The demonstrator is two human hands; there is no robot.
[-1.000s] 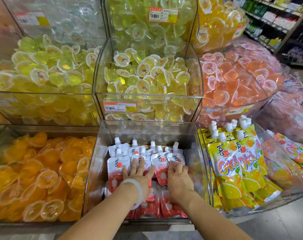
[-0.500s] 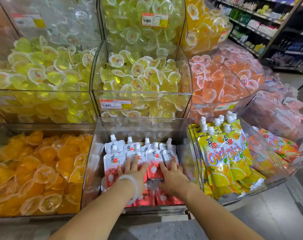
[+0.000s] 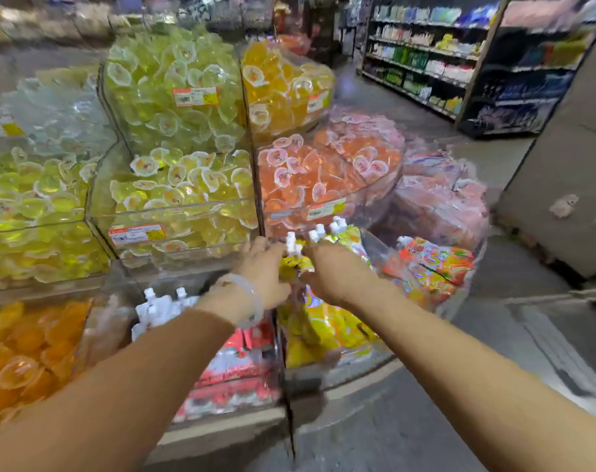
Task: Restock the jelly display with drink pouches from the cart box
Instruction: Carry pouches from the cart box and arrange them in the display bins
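Red-and-white drink pouches (image 3: 235, 366) with white caps lie in the clear lower middle bin (image 3: 112, 321). Yellow drink pouches (image 3: 327, 328) stand upright in the bin to its right, white spouts up. My left hand (image 3: 266, 267), with a pale bangle on the wrist, and my right hand (image 3: 337, 270) both reach into that right bin and grip the tops of the yellow pouches from either side. The frame is blurred, so the finger positions are unclear. The cart box is out of view.
Clear bins of yellow-green jelly cups (image 3: 174, 185), orange cups (image 3: 27, 345) and pink-orange cups (image 3: 323, 178) surround the pouches. Orange-print pouches (image 3: 429, 267) fill the far right bin. A store aisle with shelves (image 3: 460, 63) runs back right; grey floor (image 3: 494, 335) lies right.
Both hands have left the red pouches in the middle bin and moved right and up to the yellow pouches. The view has swung to the right.
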